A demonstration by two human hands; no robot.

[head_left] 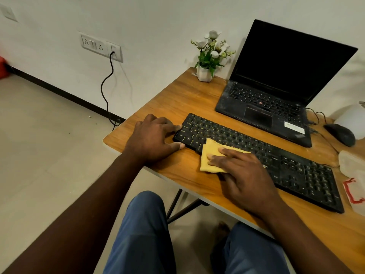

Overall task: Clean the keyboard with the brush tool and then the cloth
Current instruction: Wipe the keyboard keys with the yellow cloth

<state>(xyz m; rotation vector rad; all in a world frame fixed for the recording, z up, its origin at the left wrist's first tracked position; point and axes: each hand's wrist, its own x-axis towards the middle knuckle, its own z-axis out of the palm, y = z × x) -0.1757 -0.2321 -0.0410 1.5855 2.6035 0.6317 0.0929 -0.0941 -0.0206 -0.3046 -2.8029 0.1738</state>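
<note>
While my right hand point(243, 171) lies flat, fingers straight, pressing the yellow cloth point(212, 155) onto the front-left keys of the keyboard point(296, 165), my left hand point(152, 139) braces the keyboard's left end with extended fingertips, gripping nothing. Part of the cloth hangs onto the worktop point(177, 95). I judge its frayed edge could snag a keycap, or a hard push could skid the keyboard towards the laptop point(276, 91).

left grip point(152, 139): fingers spread, palm down | right grip point(243, 175): fingers straight, flat, palm down
</note>
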